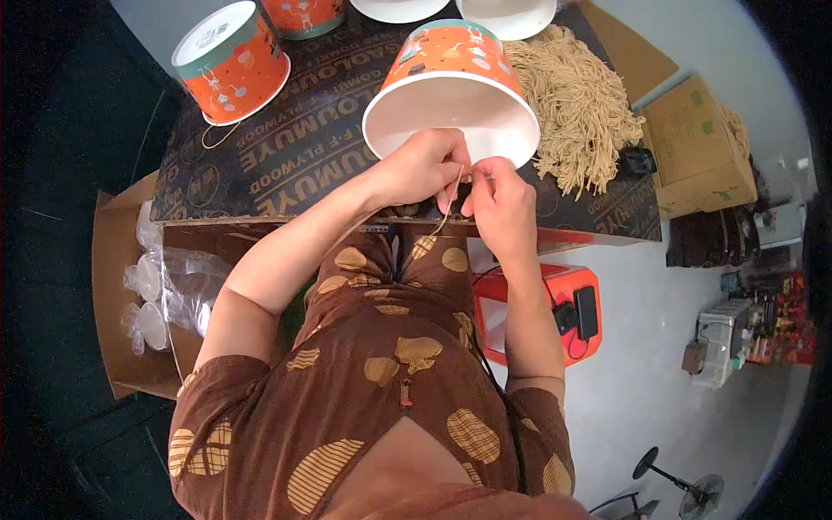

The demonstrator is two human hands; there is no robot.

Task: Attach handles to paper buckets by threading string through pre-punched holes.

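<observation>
An orange paper bucket [451, 54] with a green band, small printed figures and a white inside lies tipped on its side, its mouth facing me. At the near edge of its rim my left hand [426, 165] is closed, pinching a thin tan cord [447, 213]. The cord's loose end hangs down past the table edge. My right hand [504, 204] meets it from the right, thumb and forefinger pressed together on the cord by the rim. Fingers hide the exact spot where cord and bucket meet.
On the dark plywood table [295, 130], an upturned orange bucket [234, 74] with a cord loop stands at left. A heap of tan cords [576, 104] lies at right. White lids or bowls [511, 17] are behind. A cardboard box [130, 364] and red stool [589, 299] stand below.
</observation>
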